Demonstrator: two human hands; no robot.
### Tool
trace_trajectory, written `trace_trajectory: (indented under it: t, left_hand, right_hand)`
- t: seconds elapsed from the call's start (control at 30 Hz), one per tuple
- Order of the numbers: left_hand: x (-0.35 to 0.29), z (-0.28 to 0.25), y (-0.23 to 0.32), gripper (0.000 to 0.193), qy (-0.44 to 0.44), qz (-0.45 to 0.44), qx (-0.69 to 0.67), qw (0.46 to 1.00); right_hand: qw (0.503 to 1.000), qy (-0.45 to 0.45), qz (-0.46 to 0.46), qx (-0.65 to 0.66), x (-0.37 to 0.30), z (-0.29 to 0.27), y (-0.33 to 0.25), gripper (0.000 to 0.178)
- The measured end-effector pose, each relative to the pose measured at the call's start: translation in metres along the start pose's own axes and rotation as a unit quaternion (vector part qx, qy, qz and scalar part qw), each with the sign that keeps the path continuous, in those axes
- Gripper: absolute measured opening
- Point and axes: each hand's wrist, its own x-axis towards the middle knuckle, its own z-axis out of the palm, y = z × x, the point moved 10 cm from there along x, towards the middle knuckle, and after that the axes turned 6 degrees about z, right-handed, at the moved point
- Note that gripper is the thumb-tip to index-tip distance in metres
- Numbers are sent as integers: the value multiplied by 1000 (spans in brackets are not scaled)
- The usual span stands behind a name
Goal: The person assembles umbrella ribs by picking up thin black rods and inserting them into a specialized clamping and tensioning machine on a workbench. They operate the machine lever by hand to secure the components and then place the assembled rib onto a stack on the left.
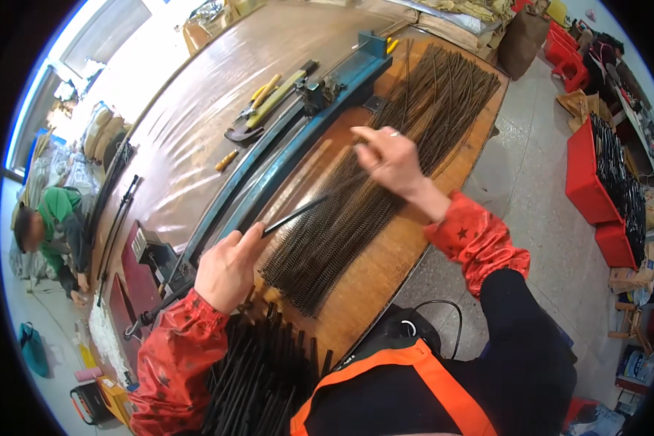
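Note:
My left hand (pixel 229 269) is closed around one end of a slim black tube (pixel 298 212), which slants up to the right above the table. A thin dark line, looking like a coil spring (pixel 350 182), runs on from the tube's far end toward my right hand (pixel 391 160). The fingers of that hand are curled in, and the spring's end is hidden there. Beneath both hands lies a wide layer of long, thin coil springs (pixel 341 236) on the wooden tabletop (pixel 374 287). A bunch of black tubes (pixel 258 367) stands by my left forearm.
A blue metal rail (pixel 269 174) with a clamp-like fitting (pixel 312 98) crosses the table beyond the springs. Hand tools (pixel 272 102) and a small wooden handle (pixel 227 160) lie behind it. Red bins (pixel 592 171) stand at right. One person (pixel 58 225) works at far left, another at far right.

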Motion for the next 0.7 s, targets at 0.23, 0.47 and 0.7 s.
trace_trajectory:
  t: [0.23,0.47,0.7]
  left_hand:
    - [-26,-28,-12,33,21,-49,24,998]
    - [-70,-67,-28,34,62,-87,68,992]
    - [-95,-71,-27,40,72,-81,83,991]
  right_hand:
    - [995,-74,46,-44,9,43,-35,39]
    - [955,-145,-48,255,4,46,-102,45]
    - [966,-127,-54,218,-7,74,-112,25]
